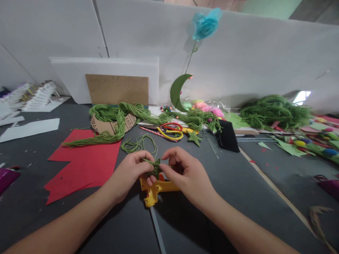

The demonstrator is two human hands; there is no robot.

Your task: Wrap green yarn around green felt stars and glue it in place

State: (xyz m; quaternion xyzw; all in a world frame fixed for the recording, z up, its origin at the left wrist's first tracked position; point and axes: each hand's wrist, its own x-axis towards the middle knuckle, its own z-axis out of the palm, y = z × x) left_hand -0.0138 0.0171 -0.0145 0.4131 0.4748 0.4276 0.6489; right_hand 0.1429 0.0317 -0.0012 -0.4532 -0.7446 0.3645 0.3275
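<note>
My left hand [141, 167] is closed around a small green star [156, 169] that appears wrapped in yarn. At the star's right side, my right hand [182, 169] pinches its edge or a strand; the fingertips hide which. A loose green yarn strand [141, 141] curls on the table just behind my left hand. Under both hands lies a yellow hot glue gun [152, 195], with a grey glue stick [156, 225] pointing towards me. Another green star [194, 138] rests beyond my right hand, beside scissors with red and yellow handles [172, 134].
Red paper [87, 165] and a green yarn skein [119, 123] on cardboard lie at the left. Behind stands a green crescent [177, 91] with a blue flower [206, 24] on a wire. A black phone [227, 135] and a yarn heap [275, 111] are at the right.
</note>
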